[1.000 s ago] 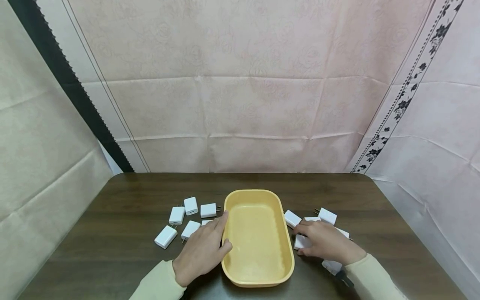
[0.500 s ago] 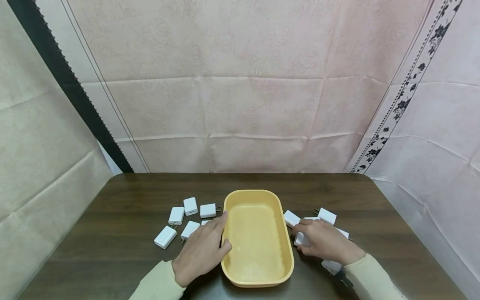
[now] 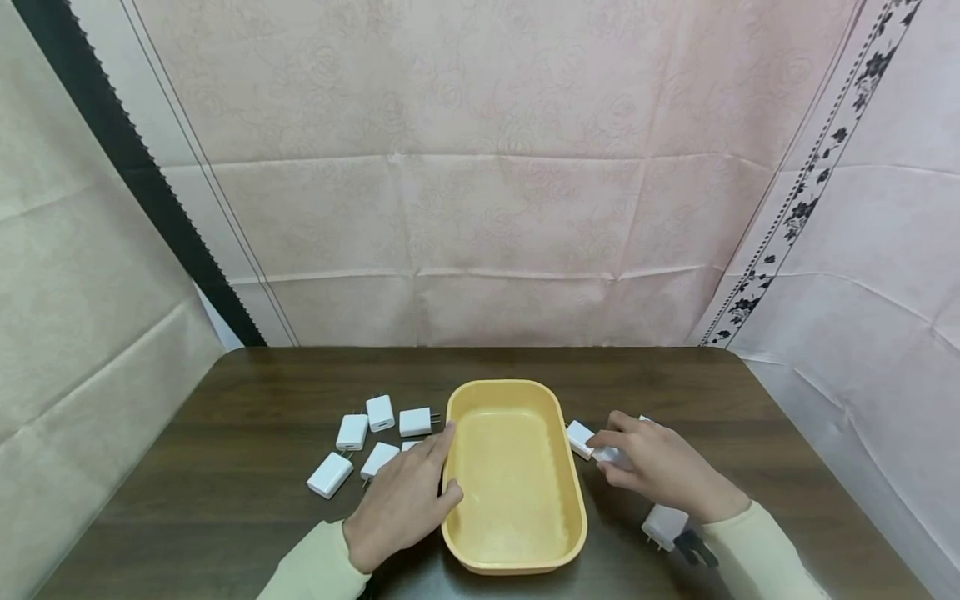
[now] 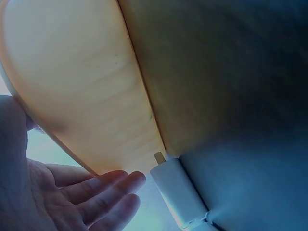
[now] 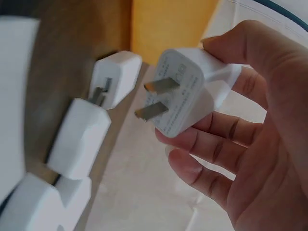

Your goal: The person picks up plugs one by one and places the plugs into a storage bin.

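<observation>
My right hand [image 3: 667, 467] pinches a white wall charger [image 5: 207, 86] between thumb and fingers, just right of the yellow tray [image 3: 517, 475]. In the right wrist view its two metal prongs point away from the palm. Another charger [image 3: 580, 439] lies by the tray's right side. My left hand [image 3: 405, 504] lies along the tray's left rim with the index finger stretched out. From the left wrist view, the fingertips [image 4: 132, 180] are at the tray's wall [image 4: 86, 86], near a charger [image 4: 178, 192] lying on the table.
Several white chargers [image 3: 330, 475] lie left of the tray on the dark wooden table [image 3: 187, 517]. Under my right wrist is one more charger [image 3: 665, 527], beside a black piece [image 3: 696, 550] at the cuff. Pale cloth [image 3: 480, 208] hangs behind the table.
My right hand has lifted a charger from the right-hand group, its wrist shifting slightly right and the knuckles rising. My left hand and the tray stay in place.
</observation>
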`<state>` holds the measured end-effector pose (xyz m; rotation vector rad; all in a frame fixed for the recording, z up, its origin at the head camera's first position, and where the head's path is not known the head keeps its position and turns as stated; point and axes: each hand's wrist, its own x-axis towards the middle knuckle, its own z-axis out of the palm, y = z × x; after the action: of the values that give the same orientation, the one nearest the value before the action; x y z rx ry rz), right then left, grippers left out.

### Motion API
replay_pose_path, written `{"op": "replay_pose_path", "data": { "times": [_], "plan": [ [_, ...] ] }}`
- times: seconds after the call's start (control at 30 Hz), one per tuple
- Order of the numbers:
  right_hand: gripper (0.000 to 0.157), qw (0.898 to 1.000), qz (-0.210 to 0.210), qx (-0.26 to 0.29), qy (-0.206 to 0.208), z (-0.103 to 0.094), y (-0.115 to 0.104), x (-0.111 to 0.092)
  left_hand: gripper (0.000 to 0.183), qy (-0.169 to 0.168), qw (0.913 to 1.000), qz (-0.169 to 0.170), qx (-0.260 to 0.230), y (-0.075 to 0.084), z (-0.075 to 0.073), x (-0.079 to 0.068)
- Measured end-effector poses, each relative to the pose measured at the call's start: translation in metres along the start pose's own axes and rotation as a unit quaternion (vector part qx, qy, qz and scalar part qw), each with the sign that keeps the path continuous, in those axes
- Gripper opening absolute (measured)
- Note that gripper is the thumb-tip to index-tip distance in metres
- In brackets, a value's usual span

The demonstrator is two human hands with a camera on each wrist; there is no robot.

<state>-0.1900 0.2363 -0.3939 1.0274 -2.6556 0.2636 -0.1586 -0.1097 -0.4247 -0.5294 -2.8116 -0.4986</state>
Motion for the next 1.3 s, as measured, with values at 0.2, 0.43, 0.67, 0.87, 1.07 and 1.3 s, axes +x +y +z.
{"op": "replay_pose_path", "data": {
  "times": [0.2, 0.43, 0.67, 0.87, 1.07, 1.3],
  "plan": [
    [0.016, 1.0, -0.012, 0.016, 0.024, -0.009, -0.005, 0.005, 0.066, -0.002, 1.0, -0.007, 0.004, 0.0, 0.0, 0.001],
    [0.02, 0.998, -0.009, 0.033, 0.061, -0.02, -0.011, 0.008, 0.066, -0.005, 0.9999, -0.011, 0.004, -0.001, 0.002, 0.001],
    [0.022, 0.994, -0.022, 0.046, 0.097, -0.021, -0.015, 0.011, 0.066, -0.001, 0.9999, -0.016, 0.002, -0.002, 0.003, 0.0],
    [0.024, 0.99, -0.041, 0.055, 0.125, -0.02, -0.021, 0.012, 0.068, -0.013, 0.9996, -0.022, 0.006, -0.001, 0.003, 0.001],
    [0.027, 0.984, -0.065, 0.063, 0.151, -0.016, -0.025, 0.012, 0.068, -0.016, 0.9997, -0.02, 0.005, 0.0, 0.004, 0.001],
    [0.03, 0.984, -0.08, 0.071, 0.141, -0.008, -0.034, 0.015, 0.067, -0.002, 0.9999, -0.006, 0.016, -0.001, 0.003, 0.001]
  ]
}}
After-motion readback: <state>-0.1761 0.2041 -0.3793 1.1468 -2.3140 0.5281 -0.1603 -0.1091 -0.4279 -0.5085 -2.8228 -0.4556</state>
